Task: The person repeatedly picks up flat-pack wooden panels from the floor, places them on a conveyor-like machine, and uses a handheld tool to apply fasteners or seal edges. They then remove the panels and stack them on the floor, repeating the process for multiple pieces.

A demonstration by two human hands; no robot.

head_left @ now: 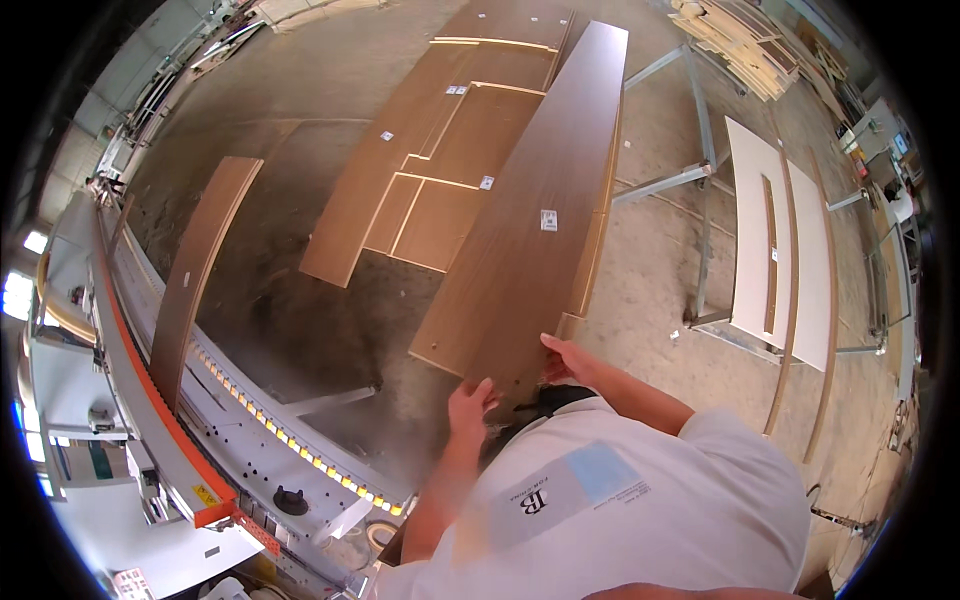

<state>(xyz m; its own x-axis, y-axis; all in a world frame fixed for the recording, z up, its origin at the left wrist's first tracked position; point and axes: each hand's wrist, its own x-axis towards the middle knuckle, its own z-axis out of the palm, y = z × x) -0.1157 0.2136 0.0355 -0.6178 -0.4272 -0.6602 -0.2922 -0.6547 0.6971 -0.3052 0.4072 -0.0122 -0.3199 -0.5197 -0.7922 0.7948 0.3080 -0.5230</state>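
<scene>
A long brown wood-grain board [520, 240] with a small white label lies lengthwise away from me, its near end close to my waist. At that end's left corner is my left hand [470, 405], its fingers bent against the edge. My right hand [568, 362] grips the right edge, thumb on top and the other fingers partly hidden by the board. Beneath the board's right side, the edge of another brown panel [597, 262] shows. Small round holes mark the board's near end.
Stacked brown panels [340, 225] lie beyond, to the left. On my left, a long machine [290, 440] with an orange strip and a row of yellow-white rollers carries a narrow brown board [205, 260]. A metal frame [700, 120] and a white panel [750, 230] stand right.
</scene>
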